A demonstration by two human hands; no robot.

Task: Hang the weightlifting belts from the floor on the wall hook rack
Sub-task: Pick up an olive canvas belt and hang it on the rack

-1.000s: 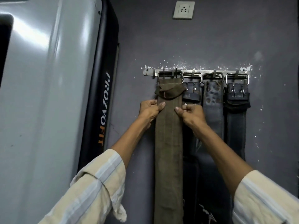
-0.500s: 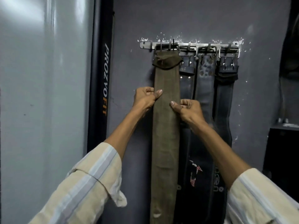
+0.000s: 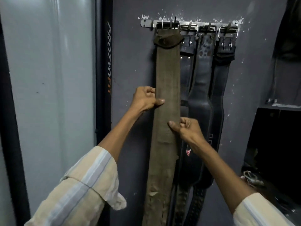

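At centre frame the olive belt (image 3: 167,88) hung from the wall hook rack (image 3: 189,24) at upper centre, left of three dark belts (image 3: 203,95). The left hand (image 3: 145,100) pinched its left edge; lower down, the right hand (image 3: 185,129) pinched its right edge.

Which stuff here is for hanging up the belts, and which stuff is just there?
For the job:
- olive belt, pinched at its edges by the left hand and right hand
- hook rack
- three dark belts, already hanging

Just there:
- grey machine panel
- dark shelf
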